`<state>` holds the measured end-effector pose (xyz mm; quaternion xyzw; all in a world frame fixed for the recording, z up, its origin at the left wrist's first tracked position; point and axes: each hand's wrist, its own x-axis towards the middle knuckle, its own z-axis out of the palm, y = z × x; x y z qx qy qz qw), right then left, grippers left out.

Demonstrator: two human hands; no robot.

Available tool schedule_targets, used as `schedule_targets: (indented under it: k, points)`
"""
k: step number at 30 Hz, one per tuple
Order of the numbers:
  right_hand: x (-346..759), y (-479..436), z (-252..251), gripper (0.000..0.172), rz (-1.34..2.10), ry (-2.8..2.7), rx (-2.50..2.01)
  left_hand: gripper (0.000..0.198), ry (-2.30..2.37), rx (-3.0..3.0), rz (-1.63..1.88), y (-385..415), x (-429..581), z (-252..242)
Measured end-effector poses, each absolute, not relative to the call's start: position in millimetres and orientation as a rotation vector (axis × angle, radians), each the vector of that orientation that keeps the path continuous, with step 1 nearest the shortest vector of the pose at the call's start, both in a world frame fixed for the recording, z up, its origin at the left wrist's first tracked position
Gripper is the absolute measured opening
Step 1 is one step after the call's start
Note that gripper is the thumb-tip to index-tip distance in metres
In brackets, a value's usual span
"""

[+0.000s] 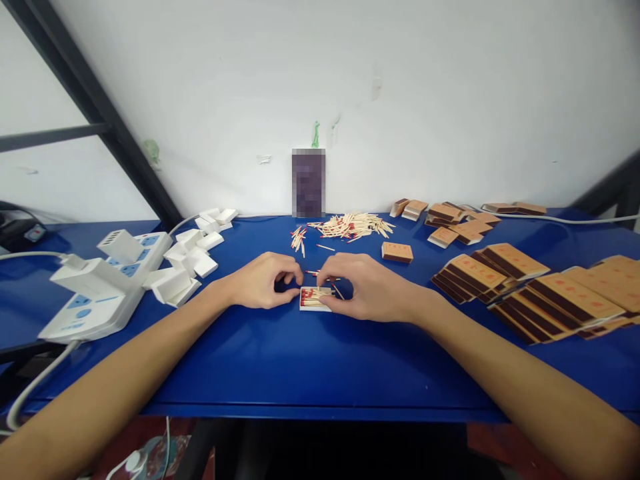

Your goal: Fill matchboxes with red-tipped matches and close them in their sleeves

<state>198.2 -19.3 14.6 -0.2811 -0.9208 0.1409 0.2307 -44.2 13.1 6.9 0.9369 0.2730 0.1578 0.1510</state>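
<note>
A small white matchbox tray (315,308) lies on the blue table in front of me, holding red-headed matches (311,298). My left hand (265,280) is at the tray's left end, fingers curved and thumb apart from the forefinger, with nothing visible between them; whether it touches the tray I cannot tell. Over the right end reaches my right hand (367,287), thumb and fingers closed around matches there. Its fingers hide part of the tray. A few loose matches (313,272) lie just behind the tray, and one slants out under my right palm.
Behind lies a match pile (355,227) beside a smaller cluster (299,239). One matchbox cover (397,252) lies right of centre; stacked covers (575,293) fill the right. White trays (190,253) and a power strip (115,287) with chargers occupy the left. A wall closes the back.
</note>
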Motion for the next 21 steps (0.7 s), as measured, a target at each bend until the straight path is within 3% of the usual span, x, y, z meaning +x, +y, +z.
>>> schedule_targets:
  k: [9,16,21]
  points:
    - [195.6,-20.3,10.6,0.012,0.395,-2.561,-0.776,0.012,0.848,2.679,0.463,16.9,-41.0,3.0]
    - [201.2,-14.0,13.6,0.010,0.296,-2.402,-0.767,0.015,1.052,2.537,0.744,17.3,-44.4,14.7]
    - [206.0,-6.7,11.5,0.014,0.250,-2.267,-0.853,0.009,0.871,2.474,0.586,3.9,-37.2,19.3]
